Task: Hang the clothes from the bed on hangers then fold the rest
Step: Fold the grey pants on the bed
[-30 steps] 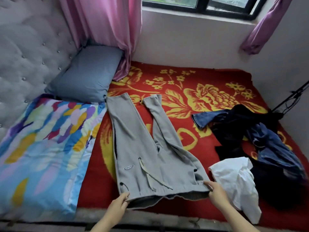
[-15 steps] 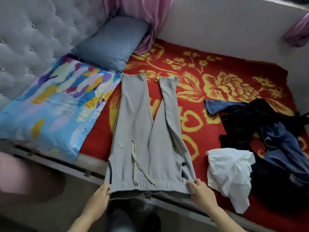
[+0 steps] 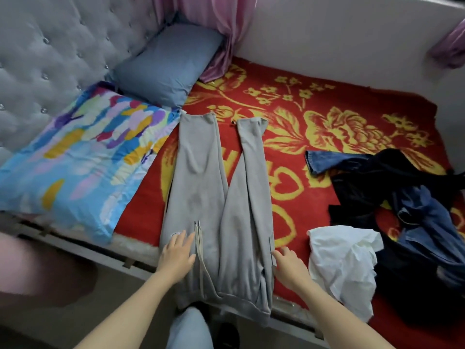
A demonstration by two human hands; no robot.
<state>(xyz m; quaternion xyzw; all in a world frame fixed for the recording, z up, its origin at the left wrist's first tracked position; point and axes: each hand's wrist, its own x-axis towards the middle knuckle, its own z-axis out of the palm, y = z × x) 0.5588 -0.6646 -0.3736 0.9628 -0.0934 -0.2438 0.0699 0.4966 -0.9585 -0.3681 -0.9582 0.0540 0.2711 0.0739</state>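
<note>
Grey sweatpants (image 3: 214,197) lie flat on the red and yellow blanket (image 3: 314,117), legs pointing away from me, waistband hanging over the bed's front edge. My left hand (image 3: 177,253) rests flat on the left hip of the pants, fingers straight, beside the drawstrings. My right hand (image 3: 289,265) lies at the pants' right side seam, its fingers touching the fabric edge. To the right sit a crumpled white garment (image 3: 344,263) and a heap of dark and blue denim clothes (image 3: 407,205).
A multicoloured pillow (image 3: 75,157) and a grey-blue pillow (image 3: 168,64) lie at the left by the tufted headboard (image 3: 50,46). A pink curtain (image 3: 226,34) hangs at the back. The white wall (image 3: 339,41) bounds the far side. My knee (image 3: 188,328) is below the bed edge.
Both hands have let go of the waistband and moved up onto the pants. The pants were pulled toward me and now lie straighter, waistband over the bed edge.
</note>
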